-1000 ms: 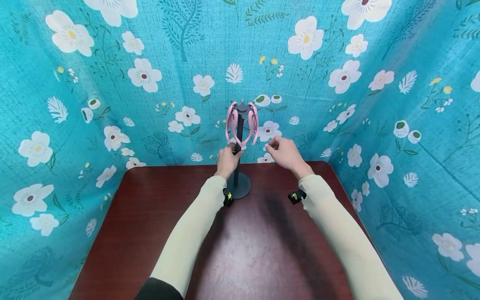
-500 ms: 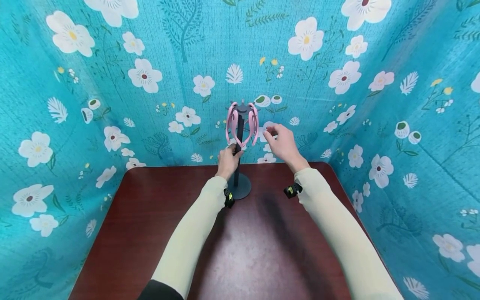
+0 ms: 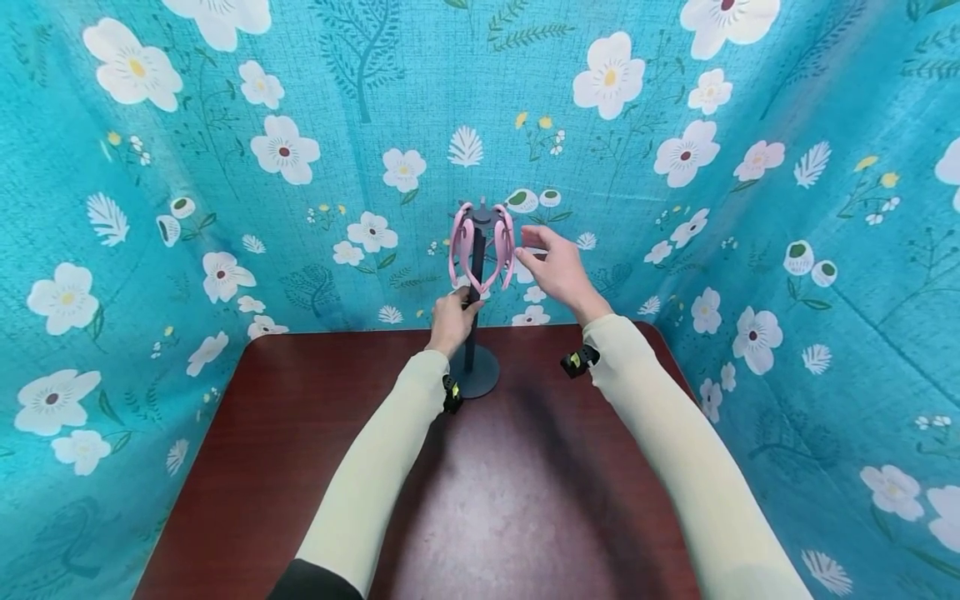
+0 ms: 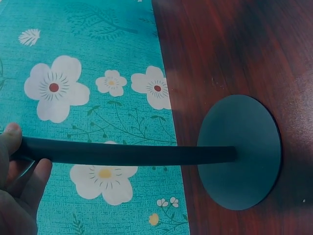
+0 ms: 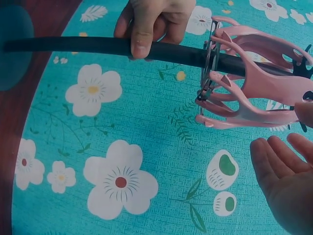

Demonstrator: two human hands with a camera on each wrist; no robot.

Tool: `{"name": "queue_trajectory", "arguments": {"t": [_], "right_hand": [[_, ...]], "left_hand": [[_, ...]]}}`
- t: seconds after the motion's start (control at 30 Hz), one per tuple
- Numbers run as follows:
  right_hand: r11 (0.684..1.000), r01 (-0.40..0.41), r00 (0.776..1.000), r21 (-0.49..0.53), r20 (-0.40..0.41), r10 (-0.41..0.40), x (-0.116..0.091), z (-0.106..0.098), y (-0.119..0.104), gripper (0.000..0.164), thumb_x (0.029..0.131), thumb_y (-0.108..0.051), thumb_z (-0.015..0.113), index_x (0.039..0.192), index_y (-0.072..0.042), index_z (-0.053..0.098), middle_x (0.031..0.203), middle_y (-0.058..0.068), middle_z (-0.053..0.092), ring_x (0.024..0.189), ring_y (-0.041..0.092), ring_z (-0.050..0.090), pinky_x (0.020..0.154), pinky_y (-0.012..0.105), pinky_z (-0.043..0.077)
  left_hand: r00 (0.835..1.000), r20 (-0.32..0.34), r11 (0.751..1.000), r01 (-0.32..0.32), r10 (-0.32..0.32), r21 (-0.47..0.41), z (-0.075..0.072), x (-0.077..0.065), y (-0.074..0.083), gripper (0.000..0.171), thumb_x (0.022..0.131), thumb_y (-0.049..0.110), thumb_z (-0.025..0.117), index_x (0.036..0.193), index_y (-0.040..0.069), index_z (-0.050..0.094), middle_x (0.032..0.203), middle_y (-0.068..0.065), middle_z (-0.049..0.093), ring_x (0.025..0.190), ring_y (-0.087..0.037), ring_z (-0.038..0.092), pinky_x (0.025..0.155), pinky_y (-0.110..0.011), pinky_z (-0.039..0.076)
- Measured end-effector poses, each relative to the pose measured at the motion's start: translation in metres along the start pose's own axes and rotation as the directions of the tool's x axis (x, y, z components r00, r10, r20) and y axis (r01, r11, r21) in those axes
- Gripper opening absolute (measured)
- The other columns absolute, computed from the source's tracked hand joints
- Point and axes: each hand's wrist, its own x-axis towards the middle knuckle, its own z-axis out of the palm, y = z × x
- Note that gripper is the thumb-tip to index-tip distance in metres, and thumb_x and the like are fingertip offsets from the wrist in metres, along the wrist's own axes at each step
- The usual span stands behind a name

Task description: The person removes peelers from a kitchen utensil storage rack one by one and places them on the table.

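left grip point(image 3: 452, 322) pinches the slim black upright stand point(image 3: 470, 337); pink curved plastic-looking frames point(image 3: 502, 242) hang at its 12 o'clock end. right grip point(image 3: 557, 267) loose at their 3 o'clock, can't tell if touching. guessing light, stiff, slippery: grab the wide middles.

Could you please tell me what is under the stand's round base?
The round base stands on the reddish-brown table; the patch directly beneath it is covered from view.

The head view looks forward and down across the table point(image 3: 292, 433). Both wrist views sit much closer, turned sideways so the upright pole point(image 4: 124, 154) runs horizontally; they share that pole, its round base point(image 4: 244, 181) and the left hand point(image 5: 157, 20).
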Motion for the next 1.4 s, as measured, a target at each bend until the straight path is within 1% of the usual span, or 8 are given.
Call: {"name": "queue_trajectory", "arguments": {"t": [0.23, 0.5, 0.63, 0.77, 0.97, 1.13, 1.27, 1.4], "right_hand": [[1.000, 0.012, 1.000, -0.019, 0.005, -0.012, 0.007, 0.004, -0.001, 0.048, 0.097, -0.030, 0.055, 0.139, -0.010, 0.044, 0.133, 0.008, 0.052, 0.123, 0.019, 0.048, 0.098, 0.033, 0.040], [0.999, 0.027, 0.999, -0.032, 0.036, -0.026, 0.011, 0.007, -0.002, 0.047, 0.097, -0.029, 0.054, 0.139, -0.010, 0.045, 0.127, 0.007, 0.055, 0.118, 0.019, 0.051, 0.097, 0.034, 0.041], [0.999, 0.032, 0.999, -0.019, 0.045, -0.031, 0.010, 0.008, -0.003, 0.046, 0.098, -0.028, 0.054, 0.139, -0.010, 0.045, 0.124, 0.008, 0.056, 0.116, 0.020, 0.052, 0.096, 0.036, 0.042], [1.000, 0.025, 0.999, -0.002, 0.042, -0.025, 0.009, 0.009, -0.003, 0.046, 0.097, -0.028, 0.055, 0.139, -0.011, 0.046, 0.123, 0.008, 0.057, 0.115, 0.021, 0.052, 0.095, 0.038, 0.043], [1.000, 0.020, 0.999, 0.003, 0.036, -0.020, 0.010, 0.011, -0.003, 0.045, 0.096, -0.029, 0.057, 0.137, -0.013, 0.048, 0.121, 0.006, 0.058, 0.113, 0.021, 0.054, 0.092, 0.038, 0.044], [0.999, 0.034, 0.999, 0.018, 0.020, -0.035, 0.009, 0.014, -0.001, 0.039, 0.095, -0.027, 0.058, 0.130, -0.011, 0.052, 0.118, 0.006, 0.060, 0.110, 0.020, 0.055, 0.092, 0.037, 0.045], [0.999, 0.020, 1.000, 0.050, 0.020, -0.021, 0.008, 0.015, 0.001, 0.037, 0.095, -0.027, 0.059, 0.128, -0.011, 0.053, 0.117, 0.006, 0.060, 0.110, 0.021, 0.056, 0.090, 0.038, 0.046], [0.997, -0.005, 1.000, 0.073, 0.029, 0.003, 0.008, 0.013, 0.002, 0.038, 0.095, -0.027, 0.060, 0.128, -0.011, 0.053, 0.118, 0.007, 0.061, 0.111, 0.022, 0.055, 0.090, 0.040, 0.046]], "left_hand": [[1.000, 0.010, 1.000, -0.002, 0.002, 0.003, -0.001, 0.002, -0.001, 0.013, 0.094, 0.027, 0.061, 0.099, 0.015, 0.064, 0.103, -0.008, 0.067, 0.087, -0.024, 0.064, 0.072, -0.040, 0.051], [1.000, 0.031, 0.999, -0.003, 0.002, 0.036, -0.002, 0.002, -0.002, 0.015, 0.095, 0.029, 0.058, 0.099, 0.015, 0.063, 0.103, -0.007, 0.067, 0.088, -0.022, 0.064, 0.073, -0.039, 0.050], [0.999, 0.034, 0.999, -0.007, 0.005, 0.047, 0.000, 0.002, -0.003, 0.016, 0.095, 0.030, 0.058, 0.100, 0.016, 0.063, 0.103, -0.006, 0.068, 0.093, -0.023, 0.064, 0.076, -0.039, 0.050], [0.999, 0.049, 1.000, 0.001, -0.003, 0.029, -0.001, 0.003, -0.004, 0.017, 0.095, 0.031, 0.058, 0.102, 0.017, 0.062, 0.106, -0.005, 0.067, 0.097, -0.021, 0.064, 0.077, -0.037, 0.051], [0.998, 0.062, 1.000, 0.018, -0.017, -0.019, -0.003, 0.002, -0.005, 0.016, 0.095, 0.027, 0.058, 0.105, 0.015, 0.062, 0.106, -0.006, 0.066, 0.093, -0.021, 0.064, 0.075, -0.038, 0.051], [0.998, 0.061, 0.999, 0.032, -0.031, -0.017, -0.003, 0.001, -0.007, 0.017, 0.095, 0.028, 0.059, 0.107, 0.016, 0.063, 0.107, -0.006, 0.066, 0.093, -0.021, 0.065, 0.076, -0.038, 0.051], [0.997, 0.068, 1.000, 0.024, -0.023, -0.007, -0.003, 0.001, -0.008, 0.018, 0.095, 0.029, 0.059, 0.109, 0.018, 0.063, 0.108, -0.006, 0.066, 0.093, -0.021, 0.065, 0.076, -0.038, 0.051], [0.996, 0.085, 1.000, 0.020, -0.019, -0.014, -0.005, 0.003, -0.006, 0.022, 0.095, 0.028, 0.059, 0.115, 0.020, 0.063, 0.109, -0.005, 0.065, 0.094, -0.020, 0.065, 0.077, -0.038, 0.052]]}}
